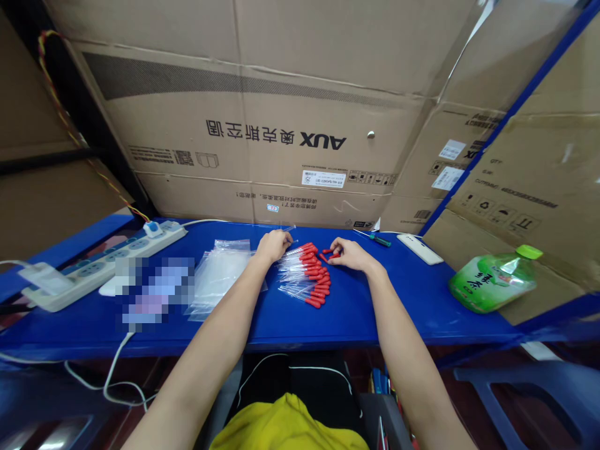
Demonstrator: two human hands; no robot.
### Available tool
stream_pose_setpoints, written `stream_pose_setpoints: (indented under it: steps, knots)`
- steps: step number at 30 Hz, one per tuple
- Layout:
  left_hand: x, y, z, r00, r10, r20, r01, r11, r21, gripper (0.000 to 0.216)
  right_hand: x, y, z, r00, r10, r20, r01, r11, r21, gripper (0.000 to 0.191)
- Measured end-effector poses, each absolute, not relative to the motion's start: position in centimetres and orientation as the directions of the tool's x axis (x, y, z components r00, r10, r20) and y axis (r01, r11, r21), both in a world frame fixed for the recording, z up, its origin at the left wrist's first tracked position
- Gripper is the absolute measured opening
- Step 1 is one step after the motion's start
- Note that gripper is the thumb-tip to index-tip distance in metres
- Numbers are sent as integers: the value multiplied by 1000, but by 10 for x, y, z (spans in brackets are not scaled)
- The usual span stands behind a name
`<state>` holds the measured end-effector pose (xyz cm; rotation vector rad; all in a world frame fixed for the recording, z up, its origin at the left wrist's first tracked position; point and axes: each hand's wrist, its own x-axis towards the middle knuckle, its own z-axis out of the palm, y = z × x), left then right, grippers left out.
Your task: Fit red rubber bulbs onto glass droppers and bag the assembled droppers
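A row of clear glass droppers with red rubber bulbs (309, 275) lies on the blue table (403, 312), between my two hands. My left hand (273, 245) rests at the clear tips of the far droppers, its fingers curled on one or two of them. My right hand (349, 254) sits at the red bulb end, fingers pinched on a red bulb. A pile of small clear plastic bags (219, 275) lies just left of my left forearm.
A white power strip (100, 265) lies at the far left with a cable hanging off the front edge. A green-handled screwdriver (377, 238), a white remote-like device (419, 248) and a green drink bottle on its side (494, 281) are to the right. Cardboard boxes (281, 125) wall the back.
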<state>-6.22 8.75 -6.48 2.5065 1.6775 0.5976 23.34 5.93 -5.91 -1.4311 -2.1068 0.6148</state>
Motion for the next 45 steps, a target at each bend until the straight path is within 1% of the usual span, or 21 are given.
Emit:
stream_pose_setpoints:
  steps: [3, 6, 9, 11, 12, 15, 17, 18, 20, 21, 23, 25, 28, 36, 40, 45]
  knots:
    - [-63, 88, -66, 312, 909, 278, 881, -386, 272, 21, 235, 60, -59, -322, 935, 151, 693, 341, -635, 33]
    - [-62, 86, -65, 266, 923, 278, 889, -347, 301, 22, 235, 58, -55, -343, 928, 144, 723, 359, -591, 23]
    - [-60, 84, -62, 227, 930, 290, 865, -329, 379, 25, 235, 56, -49, -373, 913, 162, 739, 398, -544, 12]
    - [-56, 82, -60, 208, 928, 308, 829, -334, 449, 29, 235, 55, -46, -386, 907, 170, 735, 413, -538, 11]
    - [-54, 81, -58, 198, 923, 329, 807, -344, 480, 27, 235, 55, -45, -386, 906, 172, 732, 415, -540, 12]
    - [-46, 78, -53, 198, 872, 447, 735, -434, 522, 17, 236, 55, -43, -346, 912, 221, 744, 410, -527, 15]
    - [-41, 75, -49, 254, 812, 526, 676, -538, 504, 23, 236, 56, -42, -285, 911, 299, 757, 406, -513, 18]
    - [-39, 72, -47, 288, 783, 551, 650, -582, 489, 27, 236, 57, -41, -242, 907, 345, 752, 400, -525, 20]
    - [-34, 66, -44, 341, 748, 569, 618, -634, 464, 32, 231, 59, -40, -149, 895, 420, 686, 399, -608, 23]
    - [-32, 63, -42, 356, 742, 569, 612, -645, 458, 33, 228, 59, -39, -108, 889, 446, 617, 411, -671, 25]
    - [-28, 58, -38, 374, 738, 562, 609, -653, 451, 34, 218, 59, -37, -65, 874, 482, 420, 462, -781, 30]
    - [-25, 52, -35, 388, 741, 548, 610, -652, 450, 35, 208, 56, -36, -46, 861, 507, 232, 503, -833, 36]
    - [-22, 47, -32, 413, 743, 527, 605, -656, 451, 34, 195, 50, -33, -46, 859, 511, 84, 513, -854, 42]
    - [-17, 42, -29, 440, 729, 524, 588, -675, 446, 34, 181, 41, -32, -71, 875, 479, -39, 477, -878, 39]
    - [-18, 41, -27, 450, 714, 537, 569, -692, 443, 36, 179, 41, -32, -76, 878, 472, -51, 469, -882, 41]
    - [-21, 41, -25, 475, 687, 550, 561, -718, 412, 38, 178, 41, -33, -74, 880, 470, -47, 468, -883, 41]
